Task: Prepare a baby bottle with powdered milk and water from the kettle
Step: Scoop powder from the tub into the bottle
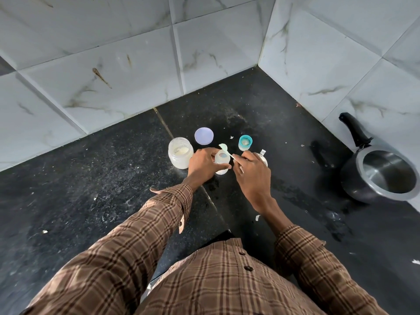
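**One bottle in my left hand, one spoon in my right**

There is one baby bottle [221, 158], open at the top, standing on the black counter [91, 178]. My left hand [204, 163] is wrapped around its side. My right hand [251, 172] pinches one pale green spoon [227, 151], its bowl above the far rim of the bottle. Just left of the bottle stands one open powder jar [180, 155], and behind lies its one round lid [204, 136]. One teal bottle cap [245, 143] stands to the right. One metal vessel shows behind my right hand, mostly hidden. One dark pot [381, 173] is well apart, by the wall.
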